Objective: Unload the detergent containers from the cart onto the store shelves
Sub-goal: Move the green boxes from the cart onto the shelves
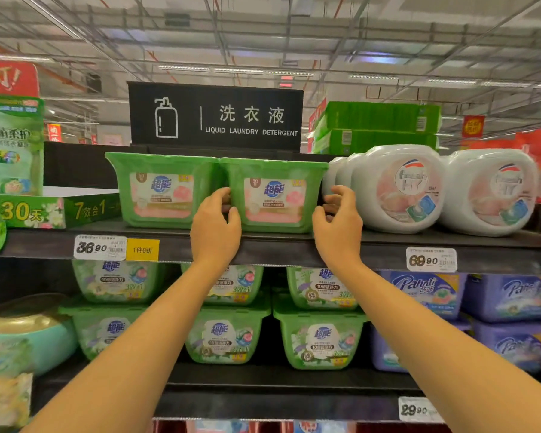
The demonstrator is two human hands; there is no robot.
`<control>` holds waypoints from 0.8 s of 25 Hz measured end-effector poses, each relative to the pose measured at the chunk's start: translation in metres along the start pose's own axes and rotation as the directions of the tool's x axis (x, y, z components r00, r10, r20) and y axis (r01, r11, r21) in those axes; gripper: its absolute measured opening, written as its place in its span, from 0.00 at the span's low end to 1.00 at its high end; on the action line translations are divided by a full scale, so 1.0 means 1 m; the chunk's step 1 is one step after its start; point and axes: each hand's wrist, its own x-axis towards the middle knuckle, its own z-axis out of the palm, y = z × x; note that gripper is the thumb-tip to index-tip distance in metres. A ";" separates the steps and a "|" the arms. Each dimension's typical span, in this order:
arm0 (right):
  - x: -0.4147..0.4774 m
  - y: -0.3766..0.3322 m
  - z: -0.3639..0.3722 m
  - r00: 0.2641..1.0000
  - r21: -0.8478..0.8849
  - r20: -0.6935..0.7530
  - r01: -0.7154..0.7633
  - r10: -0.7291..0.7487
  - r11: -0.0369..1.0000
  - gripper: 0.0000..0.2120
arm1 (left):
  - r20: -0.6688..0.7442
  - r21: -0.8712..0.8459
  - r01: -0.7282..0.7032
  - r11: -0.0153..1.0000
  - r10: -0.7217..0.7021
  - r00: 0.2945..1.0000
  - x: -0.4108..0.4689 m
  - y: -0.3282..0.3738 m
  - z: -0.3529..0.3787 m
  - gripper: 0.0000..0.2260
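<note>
Top shelf [278,248] spans the frame, black sign [216,117] at 12 o'clock above it. White tubs [400,189] at 3 o'clock. Green detergent tub [275,195] stands upright mid-shelf, touching a second green tub [163,189] at its 9 o'clock. Left hand [214,223] grips its left edge, fingers curled into the gap, thumb on front. Right hand [338,223] curled at its right wall; cannot tell if gripping.

The single head-worn camera faces the top shelf [278,251] head-on from close by, tilted slightly upward, with the black sign [215,117] at 12 o'clock and ceiling [294,26] above
</note>
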 end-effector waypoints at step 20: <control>-0.450 0.043 -0.257 0.620 -0.026 -0.152 -0.781 0.770 0.624 0.12 | 0.926 -0.227 0.521 0.823 0.017 0.377 -0.407 -0.005 -0.036 0.11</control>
